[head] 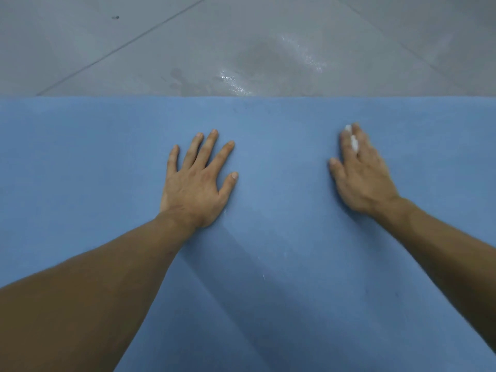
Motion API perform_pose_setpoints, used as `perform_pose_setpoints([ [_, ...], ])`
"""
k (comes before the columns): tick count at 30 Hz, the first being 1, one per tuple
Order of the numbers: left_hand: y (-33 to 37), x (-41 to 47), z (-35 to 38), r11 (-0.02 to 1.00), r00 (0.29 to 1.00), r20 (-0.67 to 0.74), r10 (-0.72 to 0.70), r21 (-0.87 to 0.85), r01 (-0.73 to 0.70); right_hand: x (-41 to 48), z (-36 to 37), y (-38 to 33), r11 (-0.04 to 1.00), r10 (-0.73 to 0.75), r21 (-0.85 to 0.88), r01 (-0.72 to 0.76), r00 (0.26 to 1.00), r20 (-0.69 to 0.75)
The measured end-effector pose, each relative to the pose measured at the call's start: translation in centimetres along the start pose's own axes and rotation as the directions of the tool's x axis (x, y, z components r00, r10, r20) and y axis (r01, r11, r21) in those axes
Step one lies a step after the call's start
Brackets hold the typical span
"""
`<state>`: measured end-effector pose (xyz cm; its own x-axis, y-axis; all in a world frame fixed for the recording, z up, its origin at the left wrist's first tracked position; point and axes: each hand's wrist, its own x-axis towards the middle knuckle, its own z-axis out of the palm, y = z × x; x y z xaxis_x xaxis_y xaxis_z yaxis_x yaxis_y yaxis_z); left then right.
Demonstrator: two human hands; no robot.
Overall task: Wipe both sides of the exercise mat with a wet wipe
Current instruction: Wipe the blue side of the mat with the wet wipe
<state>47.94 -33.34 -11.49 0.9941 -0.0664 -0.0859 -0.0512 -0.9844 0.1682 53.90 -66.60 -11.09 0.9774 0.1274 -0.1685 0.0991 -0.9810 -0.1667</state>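
Note:
A blue exercise mat (268,237) lies flat on the floor and fills the lower part of the view; its far edge runs straight across. My left hand (197,181) rests palm down on the mat with its fingers spread and straight. My right hand (361,173) lies flat on the mat to the right, fingers close together and straight. It presses a white wet wipe (354,143) onto the mat; only small bits of the wipe show between and past the fingers.
Beyond the mat's far edge is a grey tiled floor (107,49) with a wet, shiny patch (236,81) close to the mat. A dark grout line runs diagonally across the floor at the upper left.

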Motion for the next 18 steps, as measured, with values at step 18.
perform_pose_setpoints([
  [18, 0.0, 0.0, 0.0, 1.0, 1.0, -0.01, 0.004, -0.005, -0.004, -11.9, 3.0, -7.4, 0.716, -0.679, -0.115, 0.689, 0.725, 0.114],
])
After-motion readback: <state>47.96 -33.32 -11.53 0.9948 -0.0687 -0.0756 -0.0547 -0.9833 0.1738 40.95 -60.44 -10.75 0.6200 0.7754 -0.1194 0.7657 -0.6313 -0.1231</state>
